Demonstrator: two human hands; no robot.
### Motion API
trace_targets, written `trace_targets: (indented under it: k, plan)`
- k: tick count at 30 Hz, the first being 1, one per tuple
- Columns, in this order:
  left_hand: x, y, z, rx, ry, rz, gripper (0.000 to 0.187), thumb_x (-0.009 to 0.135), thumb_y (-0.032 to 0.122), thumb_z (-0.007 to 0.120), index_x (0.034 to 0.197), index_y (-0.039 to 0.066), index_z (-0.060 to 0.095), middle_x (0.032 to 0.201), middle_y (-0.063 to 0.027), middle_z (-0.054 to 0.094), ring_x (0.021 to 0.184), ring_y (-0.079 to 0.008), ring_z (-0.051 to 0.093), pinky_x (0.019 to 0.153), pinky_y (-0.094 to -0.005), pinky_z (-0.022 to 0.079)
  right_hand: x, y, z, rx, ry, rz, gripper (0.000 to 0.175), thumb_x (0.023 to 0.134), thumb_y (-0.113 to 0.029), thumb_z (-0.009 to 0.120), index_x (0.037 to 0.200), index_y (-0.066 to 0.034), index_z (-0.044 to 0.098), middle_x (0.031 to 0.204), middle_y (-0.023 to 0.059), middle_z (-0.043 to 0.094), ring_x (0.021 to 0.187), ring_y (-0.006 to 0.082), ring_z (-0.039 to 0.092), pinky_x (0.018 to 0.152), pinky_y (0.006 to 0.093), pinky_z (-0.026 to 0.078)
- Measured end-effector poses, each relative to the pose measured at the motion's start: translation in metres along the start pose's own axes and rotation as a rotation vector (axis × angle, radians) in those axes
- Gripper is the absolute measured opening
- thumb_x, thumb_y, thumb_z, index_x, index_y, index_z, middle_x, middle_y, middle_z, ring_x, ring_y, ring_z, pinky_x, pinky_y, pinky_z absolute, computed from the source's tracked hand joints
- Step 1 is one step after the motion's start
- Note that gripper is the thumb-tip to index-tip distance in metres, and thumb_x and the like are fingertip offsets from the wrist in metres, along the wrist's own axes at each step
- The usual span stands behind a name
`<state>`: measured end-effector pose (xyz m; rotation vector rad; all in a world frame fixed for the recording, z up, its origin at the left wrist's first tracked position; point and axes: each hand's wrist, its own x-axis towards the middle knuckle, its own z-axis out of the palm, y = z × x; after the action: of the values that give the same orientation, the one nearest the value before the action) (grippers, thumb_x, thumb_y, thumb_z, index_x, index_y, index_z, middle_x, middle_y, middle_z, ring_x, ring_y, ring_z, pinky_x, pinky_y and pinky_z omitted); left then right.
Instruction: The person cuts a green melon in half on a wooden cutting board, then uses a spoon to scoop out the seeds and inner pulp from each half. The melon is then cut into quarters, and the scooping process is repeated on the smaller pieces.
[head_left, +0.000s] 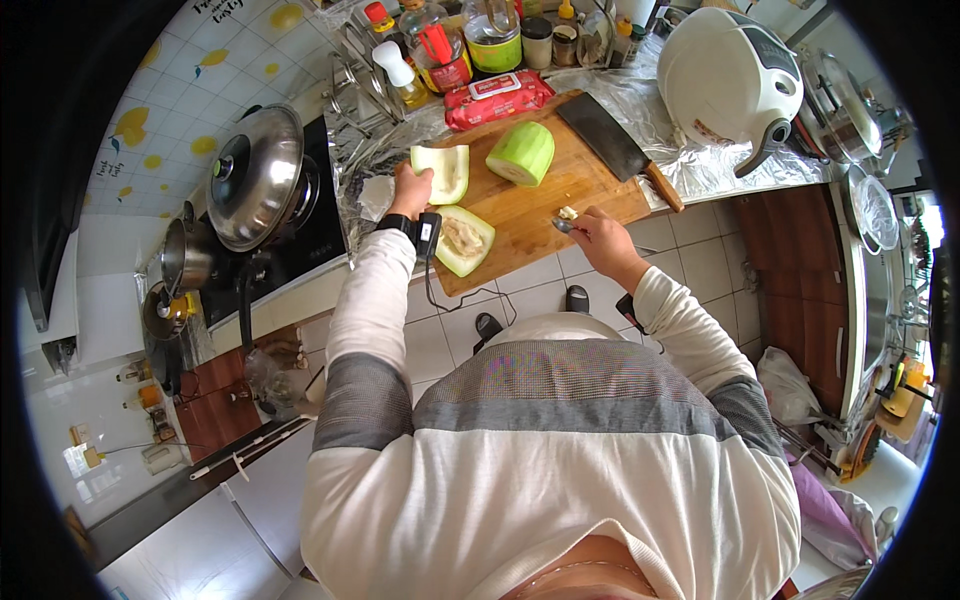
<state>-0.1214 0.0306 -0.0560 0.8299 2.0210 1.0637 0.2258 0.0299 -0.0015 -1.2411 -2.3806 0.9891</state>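
My left hand (412, 190) grips the left edge of a hollowed piece of pale green gourd (450, 174) at the cutting board's left side. Just below it lies another gourd half (465, 241), its seedy pulp still inside. My right hand (604, 244) holds a metal spoon (562, 225) low over the near edge of the wooden cutting board (517, 225). A small clump of pale pulp (568, 213) is by the spoon's tip. Farther back on the board rests an uncut-looking chunk of gourd (521, 154), cut face towards me. A cleaver (606, 135) lies at the board's right.
Behind the board are a red pack of wipes (499, 97) and several bottles and jars. A white air fryer (724, 82) stands on foil at the back right. Left, a lidded wok (255, 176) sits on a black cooktop (319, 217). The cleaver's wooden handle (664, 186) overhangs the counter edge.
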Motion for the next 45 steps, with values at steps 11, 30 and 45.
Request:
trace_targets:
  k: [11, 30, 45]
  plan:
    - [-0.082, 0.094, 0.029, 0.404, -0.136, 0.362, 0.042, 0.076, 0.019, 0.056, 0.115, 0.002, 0.048, 0.102, -0.0246, 0.057, 0.094, -0.0388, 0.055, 0.08, -0.0427, 0.044, 0.035, -0.045, 0.033, 0.233, 0.241, -0.305, 0.011, 0.077, -0.007, 0.062, 0.085, -0.0008, 0.059, 0.082, 0.0137, 0.055, 0.074, 0.0318, 0.055, 0.064, 0.0363, 0.045]
    - [-0.099, 0.096, 0.031, 0.696, -0.174, 0.786, 0.048, 0.074, 0.007, 0.057, 0.121, 0.014, 0.047, 0.108, -0.0107, 0.056, 0.092, -0.0317, 0.056, 0.076, -0.0399, 0.046, 0.023, -0.016, 0.022, 0.121, 0.287, -0.013, 0.013, 0.08, -0.015, 0.058, 0.081, -0.0022, 0.058, 0.081, 0.0151, 0.056, 0.074, 0.0341, 0.056, 0.064, 0.0401, 0.045]
    - [-0.112, 0.09, 0.05, 0.949, -0.004, 1.042, 0.047, 0.072, 0.015, 0.061, 0.118, 0.02, 0.05, 0.09, -0.0009, 0.053, 0.075, -0.0226, 0.055, 0.06, -0.0338, 0.05, 0.027, -0.028, 0.037, 0.127, 0.281, 0.025, 0.013, 0.078, -0.011, 0.056, 0.075, 0.0016, 0.057, 0.077, 0.0187, 0.057, 0.074, 0.0358, 0.055, 0.068, 0.0394, 0.045]
